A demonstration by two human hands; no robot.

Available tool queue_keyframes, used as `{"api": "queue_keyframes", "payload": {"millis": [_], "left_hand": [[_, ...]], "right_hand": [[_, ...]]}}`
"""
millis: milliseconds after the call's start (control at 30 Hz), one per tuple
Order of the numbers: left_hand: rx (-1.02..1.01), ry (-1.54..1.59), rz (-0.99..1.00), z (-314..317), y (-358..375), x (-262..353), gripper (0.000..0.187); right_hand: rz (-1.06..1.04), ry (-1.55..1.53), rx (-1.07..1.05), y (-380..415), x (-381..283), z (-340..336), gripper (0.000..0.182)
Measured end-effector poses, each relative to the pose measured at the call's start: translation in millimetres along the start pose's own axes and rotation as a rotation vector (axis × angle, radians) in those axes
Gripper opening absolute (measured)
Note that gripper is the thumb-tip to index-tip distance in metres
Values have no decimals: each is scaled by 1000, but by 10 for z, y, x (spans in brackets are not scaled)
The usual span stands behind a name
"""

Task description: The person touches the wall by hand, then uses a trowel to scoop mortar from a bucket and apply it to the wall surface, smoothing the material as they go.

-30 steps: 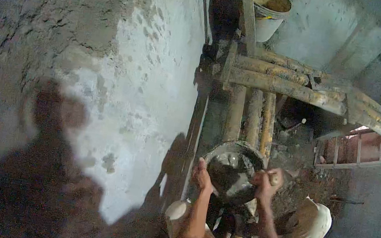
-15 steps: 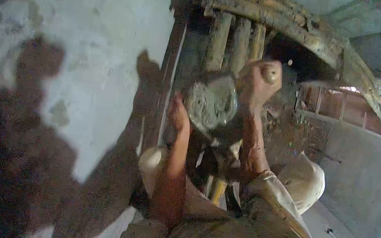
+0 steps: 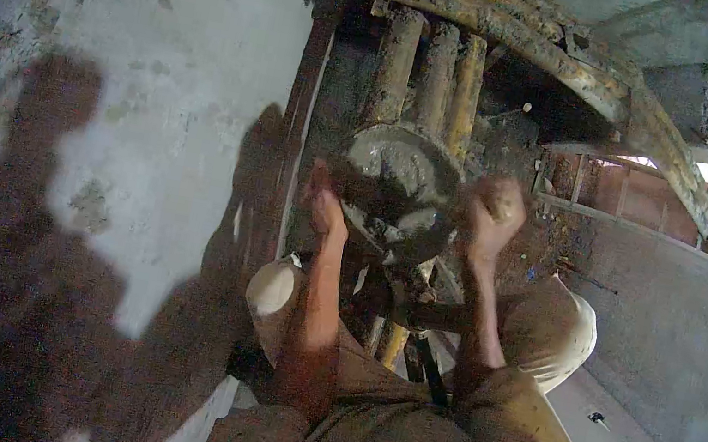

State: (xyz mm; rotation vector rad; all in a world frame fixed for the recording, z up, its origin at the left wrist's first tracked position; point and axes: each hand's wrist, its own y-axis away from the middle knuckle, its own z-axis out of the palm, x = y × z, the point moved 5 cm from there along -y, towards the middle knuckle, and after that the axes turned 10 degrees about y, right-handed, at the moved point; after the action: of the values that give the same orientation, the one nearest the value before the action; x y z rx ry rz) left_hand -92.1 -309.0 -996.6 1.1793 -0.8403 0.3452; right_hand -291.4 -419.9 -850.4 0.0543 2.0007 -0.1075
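In front of me a round, dark-rimmed pan (image 3: 458,175) holds wet grey mortar (image 3: 388,159), part of it in deep shadow. My left hand (image 3: 328,207) is upright at the pan's left side, its fingers stretched out and close by the rim. My right hand (image 3: 493,221) is a fist just off the pan's right edge, blurred by motion. It is wrapped round a tool handle (image 3: 506,209) whose rounded end faces me; the rest of the tool is hidden behind the hand.
A rough plastered wall (image 3: 185,52) with my shadow on it rises close on the left. Behind the pan stand wooden poles (image 3: 437,76) under a log beam (image 3: 517,28). A low grey wall (image 3: 667,311) runs along the right. My bent knees (image 3: 555,334) flank the pan.
My right hand has come down from above the pan's right side to beside its rim. The pan's inside shows more fully now. My left hand stays by the left rim.
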Motion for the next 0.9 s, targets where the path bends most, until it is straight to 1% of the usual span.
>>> {"api": "queue_keyframes", "payload": {"millis": [33,67,100,133,167,200,233,267,300,367,400,433,467,500,533,567,600,633,700,733,767,833,867,900], "left_hand": [[38,-44,19,-16,33,36,65],[111,22,77,-95,-135,-179,64],[92,29,98,46,-171,-36,64],[111,-75,42,132,-135,136,62],[140,-172,-23,201,-77,289,60],[192,-289,-118,114,40,271,58],[233,-401,-220,35,165,265,57],[260,-411,-245,29,129,204,60],[287,-307,-165,-3,35,71,64],[358,-119,-20,-76,-167,-225,70],[347,-75,33,-108,-264,-337,74],[286,-55,111,-124,-470,-376,74],[221,-32,186,-140,-675,-423,75],[165,-51,224,-274,-621,-520,75],[110,-69,263,-397,-542,-585,75],[72,-71,190,-279,-398,-423,75],[41,-77,118,-203,-188,-246,76],[49,-52,121,-152,-163,-190,75],[64,-2,129,-48,-123,-81,74],[88,51,147,-7,-38,-9,72],[110,85,185,-26,-110,-122,69],[135,103,241,-67,-262,-265,63],[141,85,251,-30,-277,-220,60],[148,52,254,-6,-280,-187,57]], "right_hand": [[-42,86,3,-87,142,268,22],[-84,172,10,-172,280,536,22],[-240,295,-54,-383,316,756,22],[-241,285,-40,-504,255,787,22],[-254,113,0,-605,106,755,23],[-249,-44,19,-618,-53,675,23],[-194,-193,69,-548,-345,519,22],[-154,-116,152,-458,-6,447,21],[-139,-52,241,-388,343,391,20],[-354,153,267,78,307,367,19],[-296,117,195,301,372,215,20],[-241,77,123,348,447,106,20],[-288,34,90,207,363,12,20],[-292,11,52,248,269,-190,20],[-188,-9,84,285,283,-421,20],[-118,-42,120,207,214,-539,20],[100,-266,116,226,-134,-507,23],[89,-278,123,218,-28,-426,23],[-115,104,17,162,327,-139,26],[-67,65,61,115,520,143,25],[-18,24,107,36,562,440,24],[-19,40,43,-253,283,689,23],[-24,20,66,-336,136,631,23],[-163,-14,67,-349,-89,496,23]]}}
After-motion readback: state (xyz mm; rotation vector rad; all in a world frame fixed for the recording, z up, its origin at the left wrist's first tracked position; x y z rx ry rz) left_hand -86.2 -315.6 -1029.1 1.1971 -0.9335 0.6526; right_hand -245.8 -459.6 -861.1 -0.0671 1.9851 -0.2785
